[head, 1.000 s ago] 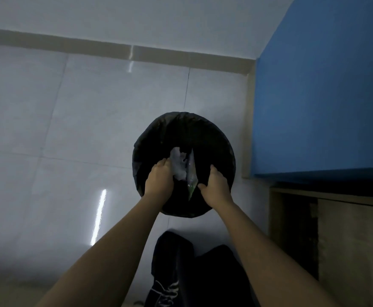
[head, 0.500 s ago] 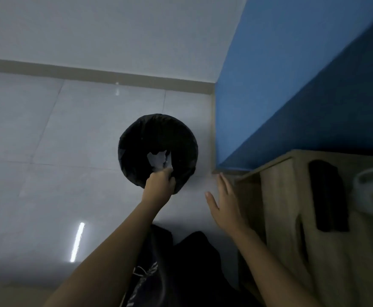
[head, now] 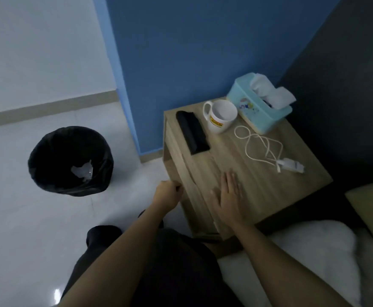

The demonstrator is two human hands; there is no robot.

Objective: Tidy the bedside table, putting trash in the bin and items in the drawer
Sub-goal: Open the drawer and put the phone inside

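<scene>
Trash lies in the bin [head: 70,160]; the drawer step begins; the left hand [head: 168,192], fingers curled on the drawer [head: 181,171] edge, must pull; the right hand [head: 227,193] rests flat, fingers apart, on the tabletop [head: 258,185]; cable [head: 261,147] and black case [head: 192,131] wait.

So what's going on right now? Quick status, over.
Left hand curled at the drawer front, right hand flat on the bedside table. Trash in the bin. Cable, black case, mug not yet stowed. Nothing blocking.
</scene>
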